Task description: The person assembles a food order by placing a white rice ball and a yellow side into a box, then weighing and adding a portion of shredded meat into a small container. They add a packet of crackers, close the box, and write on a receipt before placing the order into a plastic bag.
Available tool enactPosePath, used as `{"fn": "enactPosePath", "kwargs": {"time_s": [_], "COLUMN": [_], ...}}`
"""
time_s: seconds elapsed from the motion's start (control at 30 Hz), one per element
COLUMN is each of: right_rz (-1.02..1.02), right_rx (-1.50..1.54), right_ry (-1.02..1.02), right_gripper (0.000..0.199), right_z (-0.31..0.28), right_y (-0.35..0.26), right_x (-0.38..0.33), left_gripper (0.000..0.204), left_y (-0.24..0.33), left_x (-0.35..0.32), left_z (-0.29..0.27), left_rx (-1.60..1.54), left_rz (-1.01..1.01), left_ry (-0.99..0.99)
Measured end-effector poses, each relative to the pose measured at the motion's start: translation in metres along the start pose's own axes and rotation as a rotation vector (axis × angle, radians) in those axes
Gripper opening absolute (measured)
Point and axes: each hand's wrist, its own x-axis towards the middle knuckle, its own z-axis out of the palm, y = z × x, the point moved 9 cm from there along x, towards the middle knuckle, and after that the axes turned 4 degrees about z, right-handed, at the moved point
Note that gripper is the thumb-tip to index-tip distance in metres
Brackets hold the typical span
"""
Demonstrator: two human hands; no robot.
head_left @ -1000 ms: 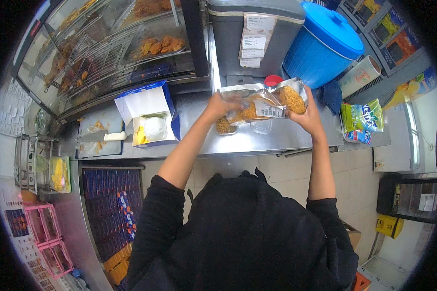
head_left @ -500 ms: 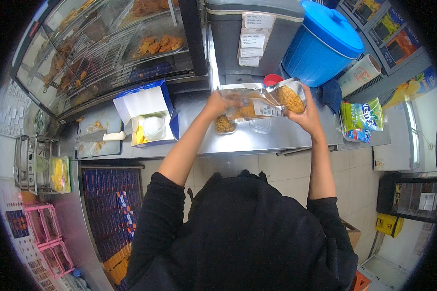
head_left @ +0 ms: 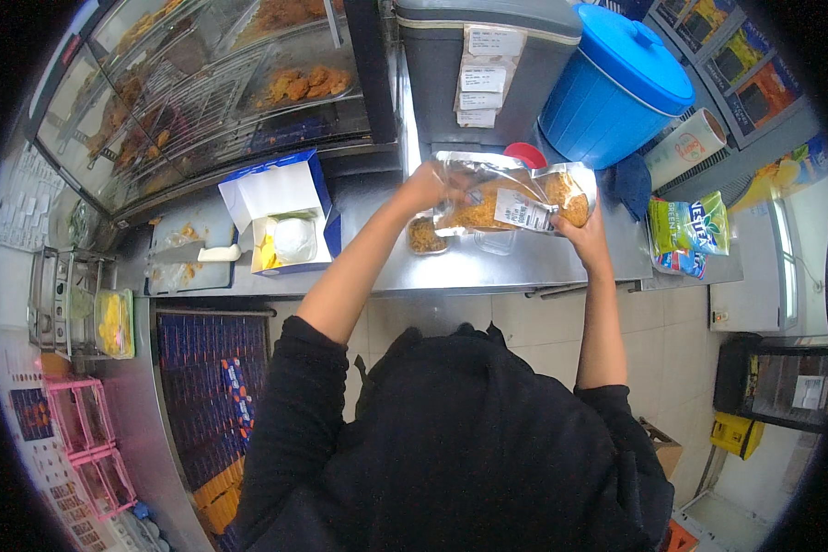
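Above the steel counter I hold a shiny clear-and-silver pouch (head_left: 499, 213) of golden crumbs, with a white label on its front. My left hand (head_left: 425, 189) is closed on its left end, some fingers hidden by the film. At the right end my right hand (head_left: 583, 237) grips it, thumb in front. Below the pouch, near my left hand, stands a small clear tub (head_left: 426, 237) of brownish crumbs. An empty-looking clear plastic lid or tub (head_left: 495, 243) lies beside it, partly covered by the pouch. Behind the pouch shows a red cup or scoop (head_left: 524, 154).
Left on the counter (head_left: 377, 262) is an open blue-and-white box (head_left: 283, 216) with a white wrapped bundle. A knife (head_left: 219, 254) lies on a cutting board farther left. A glass food cabinet (head_left: 202, 101), grey bin (head_left: 432, 74) and blue lidded bucket (head_left: 607, 101) stand behind.
The pouch has turned so its label faces up more, and it has shifted slightly right. Its crumbs, bunched at the right end before, now spread toward the middle. Both hands keep their grip.
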Motion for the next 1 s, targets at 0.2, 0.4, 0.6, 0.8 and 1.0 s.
{"fn": "enactPosePath", "kwargs": {"time_s": [0.2,0.4,0.6,0.8,1.0], "right_rz": [0.303,0.509,0.56,0.761,0.746], "right_rx": [0.376,1.1,1.318,1.194,1.146], "right_ry": [0.104,0.038,-0.383,-0.491,-0.854], "right_gripper": [0.058,0.047,0.059,0.074,0.064], "right_z": [-0.002,0.055,0.124,0.218,0.335], "right_y": [0.09,0.124,0.076,0.062,0.015], "right_x": [-0.028,-0.062,-0.066,-0.09,-0.14], "left_gripper": [0.05,0.039,0.029,0.019,0.014], "left_y": [0.038,0.084,0.151,0.177,0.164], "left_x": [0.024,0.028,-0.021,-0.114,-0.261], "left_z": [-0.004,0.002,-0.041,-0.093,-0.162], "left_rx": [0.205,0.203,0.413,0.428,0.42], "left_rz": [-0.088,-0.254,-0.32,-0.319,-0.402], "left_ry": [-0.208,-0.313,-0.246,-0.045,0.154]}}
